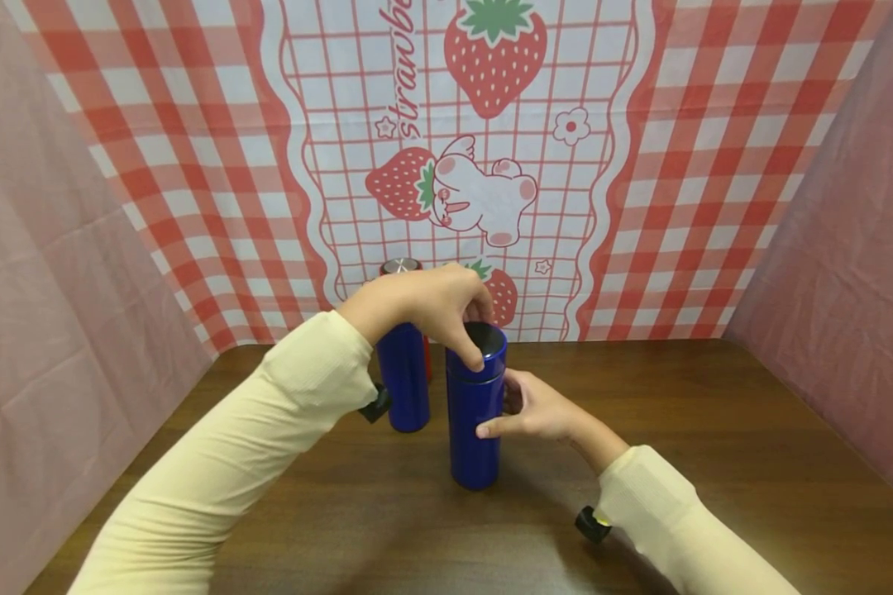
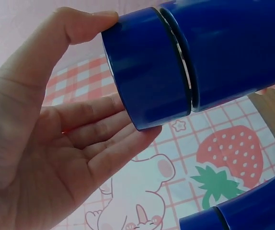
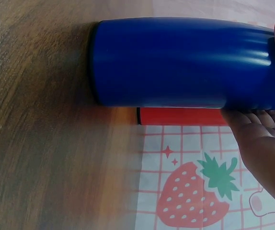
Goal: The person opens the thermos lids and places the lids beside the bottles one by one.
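A blue thermos flask (image 1: pixel 476 438) stands upright on the wooden table in the head view. My left hand (image 1: pixel 446 306) reaches over its top and holds the blue lid (image 2: pixel 147 72) between thumb and fingertips. Between lid and body runs a thin gap with light showing through, in the left wrist view. My right hand (image 1: pixel 539 405) grips the body from the right, its thumb on the near side. In the right wrist view that hand (image 3: pixel 267 139) is at the frame's edge, around the flask's upper part, while the dark base ring sits at the table.
Behind and left stands a second blue thermos (image 1: pixel 405 380) with a shiny top, partly covered by my left hand. A red cylinder (image 3: pixel 180 116) shows behind the blue ones. A strawberry-print cloth (image 1: pixel 484 207) hangs at the table's back edge, with pink cloth (image 1: pixel 841 248) at the sides.
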{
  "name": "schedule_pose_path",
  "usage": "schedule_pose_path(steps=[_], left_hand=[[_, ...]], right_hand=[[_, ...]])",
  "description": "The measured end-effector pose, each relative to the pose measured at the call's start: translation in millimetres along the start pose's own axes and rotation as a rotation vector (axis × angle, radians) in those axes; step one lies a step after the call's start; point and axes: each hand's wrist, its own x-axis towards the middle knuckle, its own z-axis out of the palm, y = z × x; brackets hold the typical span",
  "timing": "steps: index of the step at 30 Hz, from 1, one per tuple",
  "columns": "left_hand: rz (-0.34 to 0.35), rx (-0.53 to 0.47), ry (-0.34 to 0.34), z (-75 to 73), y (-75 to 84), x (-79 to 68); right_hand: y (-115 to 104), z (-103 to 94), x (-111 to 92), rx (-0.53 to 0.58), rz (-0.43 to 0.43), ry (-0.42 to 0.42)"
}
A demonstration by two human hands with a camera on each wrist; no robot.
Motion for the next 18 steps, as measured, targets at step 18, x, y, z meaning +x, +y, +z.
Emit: schedule_pose_path(steps=[18], left_hand=[[-0.117,0.094,0.058,2.6,7.8,2.9]], right_hand=[[-1.1,-0.7,-0.6,0.006,-0.002,-0.019]])
